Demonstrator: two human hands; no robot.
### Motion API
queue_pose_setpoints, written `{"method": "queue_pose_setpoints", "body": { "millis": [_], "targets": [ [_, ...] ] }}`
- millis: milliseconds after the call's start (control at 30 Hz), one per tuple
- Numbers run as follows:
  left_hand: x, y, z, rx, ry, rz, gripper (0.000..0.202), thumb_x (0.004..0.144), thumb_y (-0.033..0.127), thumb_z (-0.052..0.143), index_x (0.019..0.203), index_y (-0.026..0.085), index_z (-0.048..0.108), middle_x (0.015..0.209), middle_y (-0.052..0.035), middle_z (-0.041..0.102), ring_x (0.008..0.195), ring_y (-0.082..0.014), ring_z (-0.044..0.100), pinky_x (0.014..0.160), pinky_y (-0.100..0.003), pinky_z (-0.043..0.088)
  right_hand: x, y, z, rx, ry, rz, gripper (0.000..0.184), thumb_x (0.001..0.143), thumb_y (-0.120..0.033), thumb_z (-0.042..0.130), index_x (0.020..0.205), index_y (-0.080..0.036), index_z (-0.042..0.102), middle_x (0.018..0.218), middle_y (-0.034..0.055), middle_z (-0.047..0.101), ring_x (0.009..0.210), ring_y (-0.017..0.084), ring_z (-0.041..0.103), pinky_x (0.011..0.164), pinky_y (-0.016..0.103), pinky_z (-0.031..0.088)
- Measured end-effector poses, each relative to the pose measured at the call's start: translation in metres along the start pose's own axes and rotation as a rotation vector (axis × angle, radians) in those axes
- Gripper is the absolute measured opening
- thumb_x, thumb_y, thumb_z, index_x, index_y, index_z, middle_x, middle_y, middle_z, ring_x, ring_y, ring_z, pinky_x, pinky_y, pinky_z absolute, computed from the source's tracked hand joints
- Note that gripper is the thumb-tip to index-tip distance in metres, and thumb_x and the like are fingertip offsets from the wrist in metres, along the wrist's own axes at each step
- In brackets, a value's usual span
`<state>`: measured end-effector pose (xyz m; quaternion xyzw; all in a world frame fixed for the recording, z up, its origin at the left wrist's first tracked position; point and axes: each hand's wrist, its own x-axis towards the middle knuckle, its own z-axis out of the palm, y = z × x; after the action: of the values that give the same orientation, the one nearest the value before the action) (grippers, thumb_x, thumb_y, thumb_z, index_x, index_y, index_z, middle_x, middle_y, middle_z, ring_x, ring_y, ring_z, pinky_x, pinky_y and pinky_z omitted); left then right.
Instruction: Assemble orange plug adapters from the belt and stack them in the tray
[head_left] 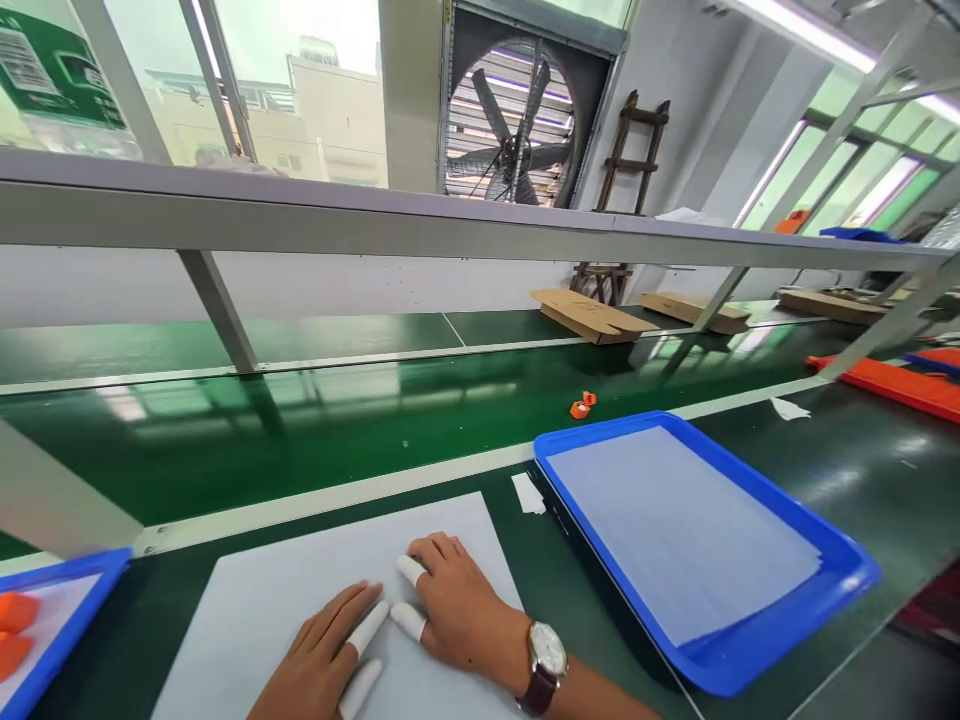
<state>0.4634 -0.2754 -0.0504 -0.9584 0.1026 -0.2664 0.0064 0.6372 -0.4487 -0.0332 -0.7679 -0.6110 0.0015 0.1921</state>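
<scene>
My left hand (322, 660) lies on a white sheet of paper (277, 600) at the bottom centre. Its fingers are stretched out, with white finger cots on the thumb and index finger. My right hand (454, 610), with a wristwatch (546, 660) on its wrist, rests just to the right on the same sheet. Its fingers are curled in, two tips wear white cots, and its thumb touches the left index fingertip. Neither hand holds anything that I can see.
A blue tray (851, 580) lined with white paper sits to the right. Another blue tray (75, 600) with orange pieces (15, 630) is at the far left. Small orange parts (579, 407) lie on the green conveyor belt (337, 420). Flat cardboard (592, 315) lies beyond, and a grey frame rail (375, 225) crosses overhead.
</scene>
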Motion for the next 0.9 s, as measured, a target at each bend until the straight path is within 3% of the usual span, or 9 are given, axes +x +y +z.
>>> {"method": "queue_pose_setpoints", "body": {
  "millis": [167, 433, 600, 767, 900],
  "targets": [
    [0.004, -0.003, -0.001, 0.075, 0.052, 0.098, 0.024, 0.092, 0.047, 0.061, 0.102, 0.025, 0.068, 0.139, -0.0063, 0.064, 0.123, -0.0233, 0.065, 0.087, -0.029, 0.062, 0.000, -0.001, 0.002, -0.077, -0.052, -0.014, 0.021, 0.092, -0.034, 0.057, 0.097, -0.016, 0.067, 0.127, 0.0110, 0.056, 0.113, 0.029, 0.047, 0.101, 0.045, 0.043],
    [-0.005, 0.000, 0.011, 0.079, 0.015, 0.014, 0.017, 0.091, 0.034, 0.061, 0.105, 0.026, 0.068, 0.143, -0.0046, 0.062, 0.127, -0.0249, 0.062, 0.091, -0.032, 0.060, 0.000, -0.004, 0.004, -0.102, -0.105, -0.006, 0.017, 0.090, -0.025, 0.058, 0.097, -0.015, 0.070, 0.128, 0.0120, 0.056, 0.114, 0.030, 0.046, 0.101, 0.046, 0.042],
    [-0.007, 0.002, 0.015, 0.097, -0.002, 0.019, 0.015, 0.092, 0.037, 0.061, 0.098, 0.025, 0.068, 0.144, -0.0057, 0.061, 0.127, -0.0269, 0.061, 0.090, -0.034, 0.059, 0.000, -0.003, 0.006, -0.083, -0.123, -0.002, 0.019, 0.088, -0.022, 0.059, 0.099, -0.015, 0.072, 0.132, 0.0129, 0.055, 0.119, 0.031, 0.045, 0.106, 0.047, 0.040],
    [-0.003, 0.002, 0.011, 0.104, -0.015, 0.018, 0.024, 0.092, 0.045, 0.062, 0.104, 0.026, 0.069, 0.141, -0.0063, 0.063, 0.123, -0.0262, 0.064, 0.087, -0.032, 0.060, 0.000, -0.002, 0.009, -0.068, -0.110, 0.004, 0.020, 0.090, -0.021, 0.055, 0.096, -0.015, 0.073, 0.134, 0.0123, 0.055, 0.121, 0.031, 0.045, 0.106, 0.048, 0.040],
    [-0.004, -0.001, 0.012, 0.157, 0.004, 0.053, 0.023, 0.093, 0.046, 0.061, 0.091, 0.025, 0.069, 0.135, -0.0051, 0.068, 0.116, -0.0246, 0.068, 0.084, -0.030, 0.061, -0.001, 0.000, 0.013, -0.062, -0.119, 0.001, 0.019, 0.086, -0.019, 0.058, 0.096, -0.015, 0.073, 0.137, 0.0127, 0.054, 0.123, 0.032, 0.044, 0.108, 0.048, 0.039]
  ]
}}
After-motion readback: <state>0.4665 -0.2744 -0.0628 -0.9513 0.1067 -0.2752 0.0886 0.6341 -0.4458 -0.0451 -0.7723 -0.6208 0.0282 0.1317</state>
